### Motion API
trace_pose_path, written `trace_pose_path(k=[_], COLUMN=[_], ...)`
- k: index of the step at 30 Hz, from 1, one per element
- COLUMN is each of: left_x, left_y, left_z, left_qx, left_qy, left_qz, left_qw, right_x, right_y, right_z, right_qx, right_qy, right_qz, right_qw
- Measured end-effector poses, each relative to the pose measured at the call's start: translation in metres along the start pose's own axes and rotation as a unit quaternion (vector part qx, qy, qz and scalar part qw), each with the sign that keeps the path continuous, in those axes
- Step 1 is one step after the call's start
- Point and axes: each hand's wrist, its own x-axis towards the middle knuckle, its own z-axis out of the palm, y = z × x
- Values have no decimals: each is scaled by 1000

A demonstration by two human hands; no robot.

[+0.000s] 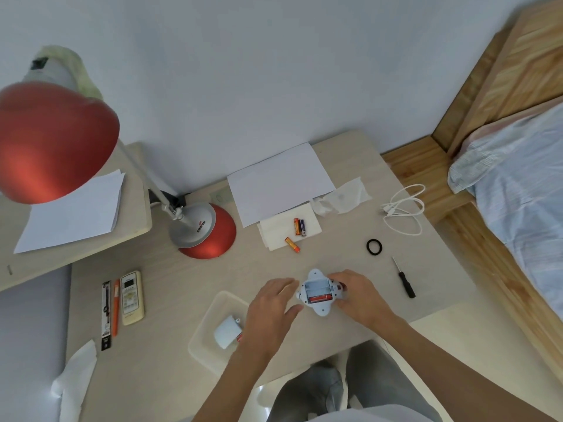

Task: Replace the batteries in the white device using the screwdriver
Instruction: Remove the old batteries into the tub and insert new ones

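The white device [318, 292] lies on the desk with its battery bay open; one red battery [320, 298] sits in the near slot. My right hand [358, 295] grips the device's right side, with something red and dark showing at its fingertips. My left hand [274, 309] rests at the device's left edge, thumb touching it, fingers loosely spread. The black screwdriver [404, 279] lies untouched to the right. Three loose batteries lie further back: a pair [299, 226] on a tissue and one [292, 244] at its edge. The white cover [227, 332] sits in a tray.
A translucent tray [210, 318] stands left of my hands. A red desk lamp [204, 229] rises at the left. A remote [131, 297], pens [110, 312], white paper [278, 181], a black ring [374, 247] and a white cable [405, 210] lie around. A bed borders the right.
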Motion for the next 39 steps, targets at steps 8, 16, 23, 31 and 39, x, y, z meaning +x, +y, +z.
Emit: trace_pose_path(k=[8,16,23,31,39], left_x=[39,58,66,77,83], left_y=[-1,-12,-21,-19,-14], left_z=[47,43,34,29,30], left_qx=[66,79,101,119,138], left_qy=[-145,-180,-225,-236,-251], left_qz=[101,212,268,315,316], left_qw=[982,957,931,911,905], right_x=[2,4,6,7,7], right_y=[-2,0,-2,0,-4], right_z=[-2,0,-3,-2,-4], right_qx=[5,-17,-13,-12,-21], right_qy=[3,-5,-17,-30,-33], right_qz=[-8,-20,-24,-18,-18], right_qw=[1000,1000,999,999,999])
